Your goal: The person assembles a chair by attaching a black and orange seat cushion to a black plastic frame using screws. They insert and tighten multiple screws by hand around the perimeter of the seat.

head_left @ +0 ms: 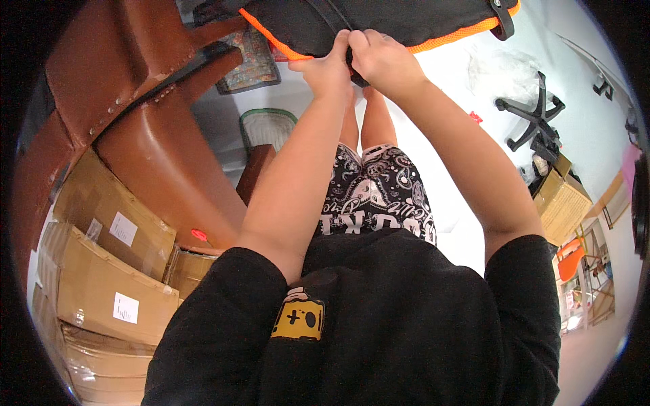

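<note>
A black fabric panel with bright orange mesh edging fills the top of the head view, its far part cut off by the frame. Two thin black straps run down over its face toward my hands. At the panel's near edge, my left hand and my right hand are side by side, fingertips closed and nearly touching. Between them, both pinch a black strap, whose end is mostly hidden by the fingers. A black tab with a metal snap sticks out at the panel's right corner.
Brown leather-like furniture rises at the left, with taped cardboard boxes below it. At the right lie clear plastic wrapping, a black five-armed chair base and an opened carton. A patterned mat is on the floor.
</note>
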`<state>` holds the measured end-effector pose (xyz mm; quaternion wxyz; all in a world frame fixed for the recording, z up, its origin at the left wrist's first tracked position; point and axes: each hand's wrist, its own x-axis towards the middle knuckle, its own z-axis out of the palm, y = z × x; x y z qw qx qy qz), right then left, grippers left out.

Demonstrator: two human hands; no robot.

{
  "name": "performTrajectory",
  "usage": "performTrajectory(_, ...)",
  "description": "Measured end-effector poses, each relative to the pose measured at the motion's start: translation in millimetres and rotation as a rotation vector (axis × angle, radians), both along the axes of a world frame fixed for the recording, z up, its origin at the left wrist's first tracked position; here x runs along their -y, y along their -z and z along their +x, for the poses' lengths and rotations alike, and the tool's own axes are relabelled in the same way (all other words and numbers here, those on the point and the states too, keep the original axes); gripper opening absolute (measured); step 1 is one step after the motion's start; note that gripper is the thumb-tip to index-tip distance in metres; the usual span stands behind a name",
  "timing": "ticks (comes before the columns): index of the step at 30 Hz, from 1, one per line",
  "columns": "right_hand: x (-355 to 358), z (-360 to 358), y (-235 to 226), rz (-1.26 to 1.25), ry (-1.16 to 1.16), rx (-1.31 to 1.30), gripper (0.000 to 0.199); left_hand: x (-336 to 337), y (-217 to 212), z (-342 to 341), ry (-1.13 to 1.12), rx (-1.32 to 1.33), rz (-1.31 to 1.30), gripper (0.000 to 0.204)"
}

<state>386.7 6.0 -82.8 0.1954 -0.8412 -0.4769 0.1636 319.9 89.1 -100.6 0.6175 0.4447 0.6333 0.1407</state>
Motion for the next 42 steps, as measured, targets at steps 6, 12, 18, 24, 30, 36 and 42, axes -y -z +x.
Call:
performTrajectory(6, -15, 1, 0, -0.1, 0.268, -0.16, 0.02, -1, 4, -1, 0.052, -0.157, -0.024, 0.094)
performTrajectory(12, -15, -4, -3, -0.165, 0.414, -0.288, 0.024, -2, 1, -2, -0.006, -0.018, -0.054, 0.095)
performTrajectory(18, -9, -2, 0, -0.155, 0.398, -0.195, 0.021, -3, -1, -8, 0.037, 0.064, -0.07, 0.094)
performTrajectory(24, -9, 21, -19, -0.169, 0.17, -0.334, 0.017, -11, 7, -21, -0.038, 0.19, -0.147, 0.091)
performTrajectory(30, -20, 55, -56, -0.114, 0.181, -0.397, 0.015, -33, 15, -41, -0.096, 0.107, -0.226, 0.082)
performTrajectory(36, 12, 13, -40, -0.043, 0.695, -1.277, 0.023, -62, 3, -47, -0.017, 0.125, -0.431, 0.075)
performTrajectory(42, 32, -40, -23, -0.288, 0.727, -0.788, 0.033, -85, 48, -47, -0.057, 0.402, -0.329, 0.071)
